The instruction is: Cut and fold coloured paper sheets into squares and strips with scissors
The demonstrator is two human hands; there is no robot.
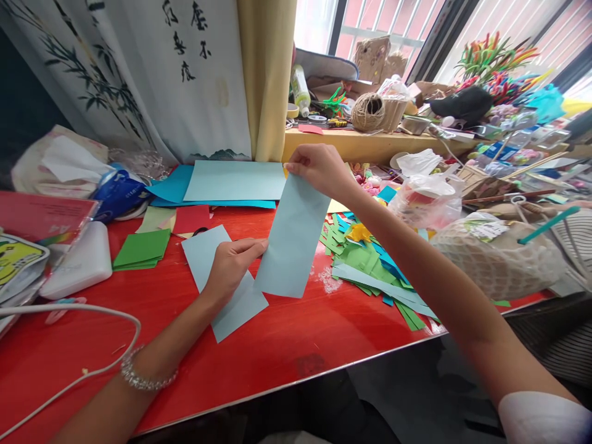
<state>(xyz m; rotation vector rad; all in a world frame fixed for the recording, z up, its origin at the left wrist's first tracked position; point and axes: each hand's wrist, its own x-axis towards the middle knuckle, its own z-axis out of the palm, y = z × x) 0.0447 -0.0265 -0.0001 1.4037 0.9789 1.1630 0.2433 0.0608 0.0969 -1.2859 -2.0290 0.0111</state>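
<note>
Red and glossy, the desk (277,357) leaves open room between its near edge and the held sheet (291,246). White cable (134,345) loops well to the sheet's left, and more pale blue paper (245,311) lies just left of it, partly hidden by the left hand (229,265). Held sheet, a smooth pale blue rectangle with straight edges, is tilted over the desk: the left hand's grip closes on its left edge, and the right hand's (319,165) pinches its top left corner. Right of it, green and blue scraps (365,259) crowd the desk; farther left lie green squares (142,250). Just beyond it rests a wide pale blue sheet (235,180), backed by the windowsill (324,140) and its twine ball (361,114).
</note>
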